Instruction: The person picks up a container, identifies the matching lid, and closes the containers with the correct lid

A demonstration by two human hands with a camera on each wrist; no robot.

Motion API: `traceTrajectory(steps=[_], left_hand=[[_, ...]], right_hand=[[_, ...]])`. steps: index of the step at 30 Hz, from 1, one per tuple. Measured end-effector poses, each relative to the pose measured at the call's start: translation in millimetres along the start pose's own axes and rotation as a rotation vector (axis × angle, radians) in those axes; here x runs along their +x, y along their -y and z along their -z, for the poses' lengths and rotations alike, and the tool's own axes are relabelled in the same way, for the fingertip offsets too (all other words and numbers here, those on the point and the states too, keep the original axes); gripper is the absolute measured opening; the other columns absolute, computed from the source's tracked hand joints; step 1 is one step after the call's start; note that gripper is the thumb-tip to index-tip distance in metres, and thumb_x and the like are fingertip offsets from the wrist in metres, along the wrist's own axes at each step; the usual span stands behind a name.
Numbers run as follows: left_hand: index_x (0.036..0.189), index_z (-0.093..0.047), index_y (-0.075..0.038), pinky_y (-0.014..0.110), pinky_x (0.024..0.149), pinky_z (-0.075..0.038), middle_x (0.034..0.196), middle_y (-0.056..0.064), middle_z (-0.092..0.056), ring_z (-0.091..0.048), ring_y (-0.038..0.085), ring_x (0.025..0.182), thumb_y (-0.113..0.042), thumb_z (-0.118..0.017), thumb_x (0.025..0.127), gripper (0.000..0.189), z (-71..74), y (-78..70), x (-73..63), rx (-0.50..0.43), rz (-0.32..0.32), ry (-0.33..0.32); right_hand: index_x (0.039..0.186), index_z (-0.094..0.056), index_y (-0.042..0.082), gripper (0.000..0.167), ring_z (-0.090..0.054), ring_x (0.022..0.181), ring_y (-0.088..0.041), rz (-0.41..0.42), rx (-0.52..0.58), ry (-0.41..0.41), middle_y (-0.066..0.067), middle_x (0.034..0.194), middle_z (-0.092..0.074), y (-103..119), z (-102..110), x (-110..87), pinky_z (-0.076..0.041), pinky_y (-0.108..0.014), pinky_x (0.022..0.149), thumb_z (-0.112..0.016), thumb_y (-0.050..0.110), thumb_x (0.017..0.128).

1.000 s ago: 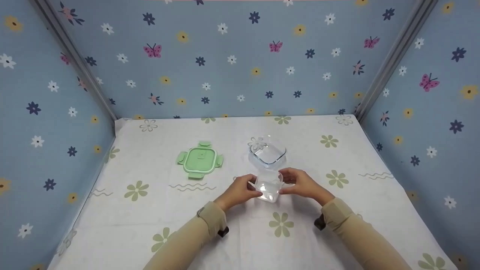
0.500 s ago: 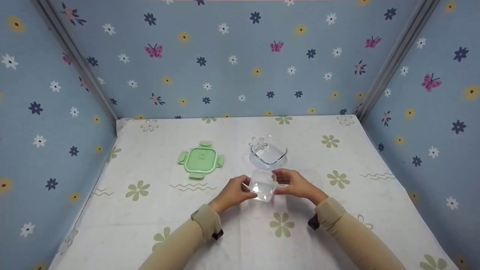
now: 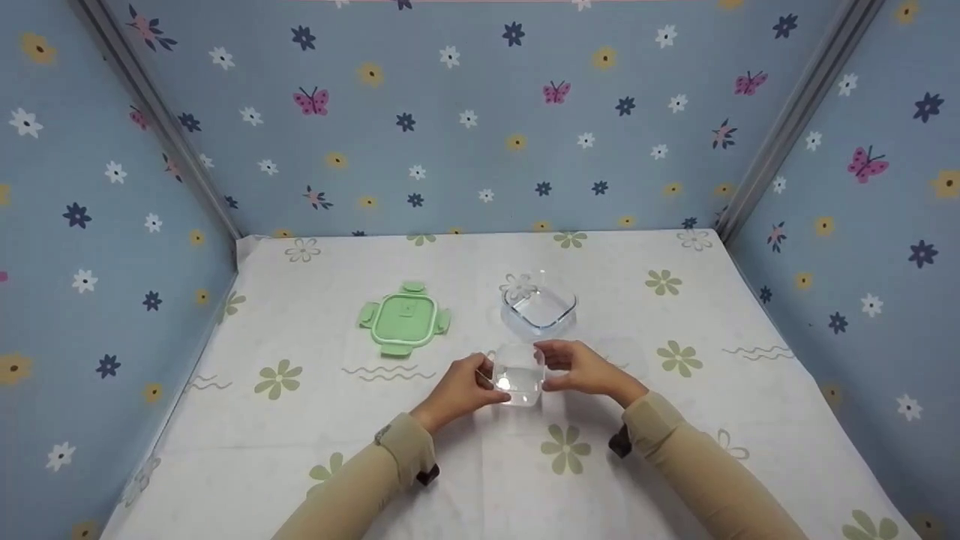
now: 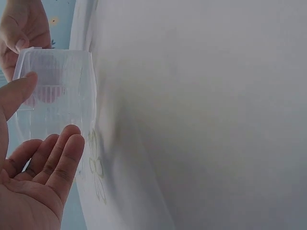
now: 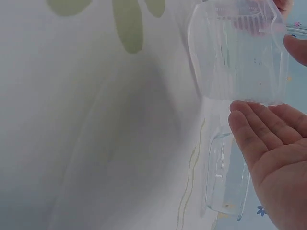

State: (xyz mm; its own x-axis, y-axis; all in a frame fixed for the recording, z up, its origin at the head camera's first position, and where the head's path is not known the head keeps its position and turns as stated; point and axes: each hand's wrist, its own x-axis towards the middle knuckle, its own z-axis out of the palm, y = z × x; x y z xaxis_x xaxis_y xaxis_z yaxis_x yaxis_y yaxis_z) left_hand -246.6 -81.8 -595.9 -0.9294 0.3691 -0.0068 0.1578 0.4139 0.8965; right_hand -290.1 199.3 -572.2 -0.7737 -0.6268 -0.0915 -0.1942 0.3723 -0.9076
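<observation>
A small clear plastic box [image 3: 519, 379] stands between the two hands at the middle of the table. My left hand [image 3: 457, 390] holds its left side, thumb at the near corner and fingers around behind. In the left wrist view, that thumb lies across the box [image 4: 72, 72]. My right hand [image 3: 592, 369] is at the opposite side; the right wrist view has its fingers [image 5: 264, 124] straight, tips right at the box [image 5: 240, 62], thumb apart from them. Just beyond is a square clear glass container [image 3: 540, 327], uncovered. A green lid [image 3: 405, 319] with side clips lies left of it.
A white cloth [image 3: 300, 427] printed with green flowers covers the table. A faint clear flat piece [image 3: 624, 349] lies beyond the right hand. Blue patterned panels [image 3: 480, 97] enclose the back and both sides. A dark wrist camera [image 3: 429, 474] sits under the left cuff.
Both hands and the clear plastic box have shifted left and slightly nearer, and the right fingers overlap the box's side less. The glass container and the green lid stay put.
</observation>
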Motion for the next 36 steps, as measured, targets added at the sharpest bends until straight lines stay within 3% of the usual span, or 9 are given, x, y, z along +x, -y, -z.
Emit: traceTrajectory(steps=[8,15,21,29,36], left_hand=[[0.115,-0.063,0.004,0.029,0.08,-0.056,0.102,0.009,-0.07,-0.063,0.016,0.09,-0.024,-0.096,0.085,0.053,3.1,0.1,-3.5,0.04,0.027,0.003],[0.117,-0.059,0.002,0.029,0.08,-0.054,0.104,0.008,-0.067,-0.062,0.017,0.092,-0.024,-0.095,0.085,0.055,6.1,2.0,-3.6,0.037,0.033,0.016],[0.123,-0.049,0.0,0.031,0.084,-0.051,0.11,0.01,-0.058,-0.059,0.02,0.095,-0.023,-0.098,0.08,0.07,8.7,4.5,-0.2,0.029,0.019,0.031],[0.155,-0.038,0.004,0.045,0.105,-0.051,0.139,0.021,-0.054,-0.058,0.03,0.12,-0.022,-0.1,0.078,0.101,13.4,7.2,6.7,0.045,0.012,0.058],[0.162,-0.034,0.003,0.055,0.123,-0.045,0.157,0.023,-0.049,-0.051,0.039,0.144,-0.023,-0.099,0.08,0.107,16.1,8.1,10.9,0.041,0.014,0.106]], right_hand=[[0.157,-0.042,-0.016,0.081,-0.059,0.14,-0.05,-0.021,-0.021,0.023,-0.035,0.154,-0.055,2.5,-2.7,3.6,-0.045,-0.06,0.123,-0.08,0.003,0.088],[0.158,-0.04,-0.015,0.081,-0.059,0.14,-0.051,-0.027,-0.025,0.034,-0.035,0.155,-0.055,3.8,-2.3,5.3,-0.044,-0.06,0.123,-0.078,0.003,0.088],[0.159,-0.037,-0.016,0.083,-0.057,0.141,-0.051,-0.012,-0.027,0.049,-0.035,0.156,-0.054,3.5,-2.5,4.7,-0.043,-0.061,0.124,-0.078,0.004,0.09],[0.158,-0.04,-0.015,0.08,-0.056,0.142,-0.053,-0.011,-0.036,0.029,-0.036,0.154,-0.055,5.8,4.5,0.8,-0.043,-0.062,0.124,-0.079,0.006,0.092],[0.155,-0.044,-0.015,0.073,-0.058,0.139,-0.053,0.004,-0.064,-0.017,-0.036,0.15,-0.058,4.1,15.5,-6.5,-0.044,-0.064,0.122,-0.078,0.007,0.094]])
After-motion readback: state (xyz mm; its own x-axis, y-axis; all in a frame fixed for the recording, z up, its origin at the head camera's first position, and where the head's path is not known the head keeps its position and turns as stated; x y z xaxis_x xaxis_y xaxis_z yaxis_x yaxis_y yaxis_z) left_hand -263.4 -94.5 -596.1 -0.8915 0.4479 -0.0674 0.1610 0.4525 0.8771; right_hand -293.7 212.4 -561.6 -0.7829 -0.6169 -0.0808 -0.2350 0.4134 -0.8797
